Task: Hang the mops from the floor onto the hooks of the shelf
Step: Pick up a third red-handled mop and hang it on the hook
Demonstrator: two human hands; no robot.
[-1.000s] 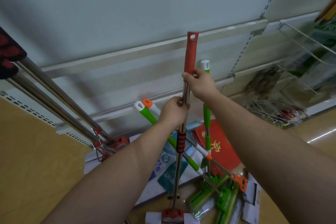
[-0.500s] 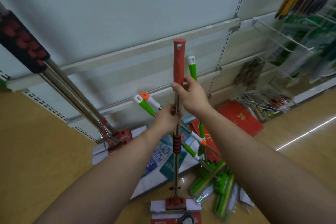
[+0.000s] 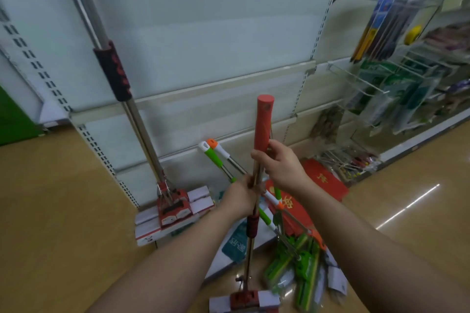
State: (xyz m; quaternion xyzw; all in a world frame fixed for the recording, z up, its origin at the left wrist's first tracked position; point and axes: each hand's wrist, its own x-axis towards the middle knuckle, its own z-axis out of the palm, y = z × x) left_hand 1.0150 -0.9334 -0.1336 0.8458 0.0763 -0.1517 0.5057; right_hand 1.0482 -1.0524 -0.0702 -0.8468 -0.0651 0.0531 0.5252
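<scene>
I hold a red-handled mop (image 3: pixel 263 122) upright in front of me, its white sponge head (image 3: pixel 244 300) low near the floor. My right hand (image 3: pixel 282 162) grips the bottom of the red handle. My left hand (image 3: pixel 241 193) grips the steel shaft just below it. Two red mops (image 3: pixel 114 71) hang against the white shelf back panel (image 3: pixel 203 33) on the left, their heads (image 3: pixel 175 206) near the base. Green and orange mops (image 3: pixel 216 155) lie leaning on the floor behind my hands. No hook shows plainly.
Red packets (image 3: pixel 325 183) and printed bags lie on the shelf base. Wire racks with hanging packaged goods (image 3: pixel 396 89) fill the right side. The wooden floor (image 3: pixel 50 211) spreads left and right. A green panel (image 3: pixel 10 119) stands at the far left.
The view has tilted up and pulled back, showing more of the shelf and the hanging red mops. The held mop stays upright in both hands, its head now closer to the frame bottom.
</scene>
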